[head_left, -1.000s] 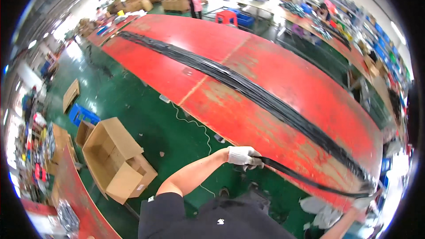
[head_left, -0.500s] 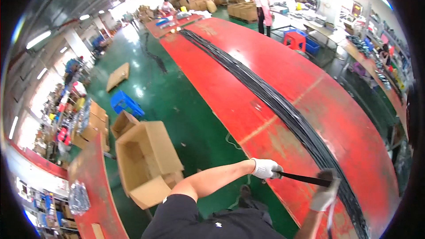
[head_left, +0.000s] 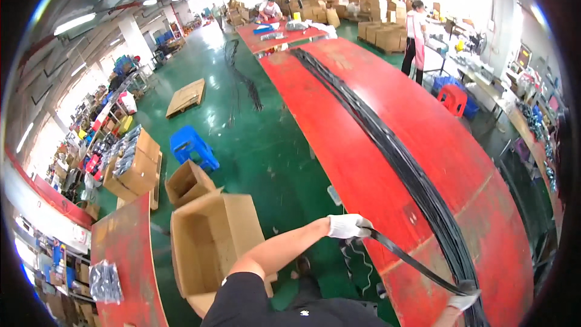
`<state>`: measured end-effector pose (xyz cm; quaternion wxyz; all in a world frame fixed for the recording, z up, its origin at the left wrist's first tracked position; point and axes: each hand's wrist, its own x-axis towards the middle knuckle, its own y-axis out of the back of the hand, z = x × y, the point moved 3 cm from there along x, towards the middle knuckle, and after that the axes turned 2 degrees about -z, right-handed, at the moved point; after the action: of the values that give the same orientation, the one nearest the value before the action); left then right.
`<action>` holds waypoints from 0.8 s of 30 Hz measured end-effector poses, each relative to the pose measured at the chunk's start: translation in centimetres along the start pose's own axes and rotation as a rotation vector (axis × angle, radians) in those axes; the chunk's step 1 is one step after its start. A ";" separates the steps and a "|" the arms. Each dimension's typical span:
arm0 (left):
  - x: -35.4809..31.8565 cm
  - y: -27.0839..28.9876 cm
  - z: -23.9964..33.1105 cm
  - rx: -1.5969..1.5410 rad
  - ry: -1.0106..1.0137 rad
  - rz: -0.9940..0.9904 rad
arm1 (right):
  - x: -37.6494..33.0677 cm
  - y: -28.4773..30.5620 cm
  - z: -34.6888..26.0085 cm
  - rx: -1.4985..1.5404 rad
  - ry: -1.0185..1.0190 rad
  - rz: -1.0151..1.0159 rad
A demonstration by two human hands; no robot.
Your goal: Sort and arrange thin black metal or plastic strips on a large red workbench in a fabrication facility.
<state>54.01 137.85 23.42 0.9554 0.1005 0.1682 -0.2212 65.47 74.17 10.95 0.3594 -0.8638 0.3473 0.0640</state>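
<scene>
Strap (head_left: pixel 411 260), black, flat and narrow, runs taut between the person's two gloved hands near the bottom of the view, slanting from about 9 o'clock down toward 4 o'clock across the near edge of the red table (head_left: pixel 375 163). It looks smooth and slightly glossy, like plastic banding. Its lower end meets a long bundle of black straps (head_left: pixel 387 139) that lies along the table's length, stretching from 12 o'clock far off down to 5 o'clock by the right hand; the bundle is thick, dark and ropey, made of many thin strands laid side by side.

The table top is a flat, matte red board with worn, paler patches. Beside it the green floor (head_left: pixel 260 145) is shiny and reflects the ceiling lights. At 8 o'clock from the left hand stands an open cardboard box (head_left: pixel 206 242), brown and plain, flaps up. A blue plastic stool (head_left: pixel 190 145) stands further off at 10 o'clock.

The left hand (head_left: pixel 348 226), in a white knit glove, is closed in a fist around the upper end of the strap, arm stretched out bare. The right hand (head_left: pixel 466 293), also white-gloved, sits at the picture's lower edge, touching the strap where it joins the bundle; how far its fingers are closed I cannot tell.
</scene>
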 end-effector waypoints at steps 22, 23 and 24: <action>-6.2 55.0 -15.6 0.117 0.042 0.011 | -5.2 -35.7 30.4 0.119 0.211 0.051; -7.5 58.2 -14.8 0.188 0.085 0.029 | -6.4 -36.8 35.5 0.169 0.145 0.089; -7.8 61.5 -13.9 0.260 0.114 0.037 | -8.2 -37.6 40.8 0.157 0.114 0.029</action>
<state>71.61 198.83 20.63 0.9271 0.2389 0.1904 -0.2173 89.29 124.71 5.64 0.4046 -0.8301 0.3836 -0.0073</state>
